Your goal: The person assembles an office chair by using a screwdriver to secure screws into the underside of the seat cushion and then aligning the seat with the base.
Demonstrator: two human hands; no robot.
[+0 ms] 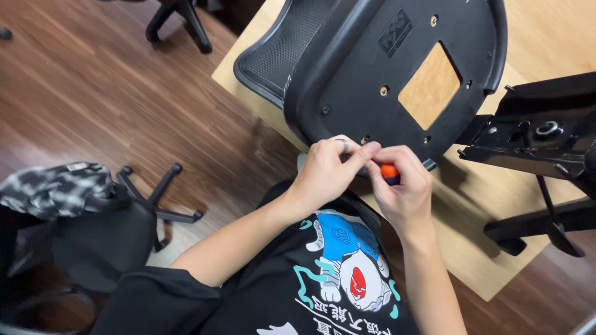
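A black plastic chair seat [372, 68] lies upside down on a light wooden table [484, 248], with several screw holes and a rectangular cut-out showing the wood. My right hand [403, 186] is closed around a small tool with an orange handle [388, 170] at the seat's near edge. My left hand [326, 170], a ring on one finger, meets it there, fingertips pinching at the tool's tip. What the tool touches is hidden by my fingers.
A black metal chair mechanism [540, 133] with a lever lies on the table to the right. An office chair [93, 229] with a patterned cloth on it stands at the left on the wooden floor. Another chair base [180, 22] is at the top.
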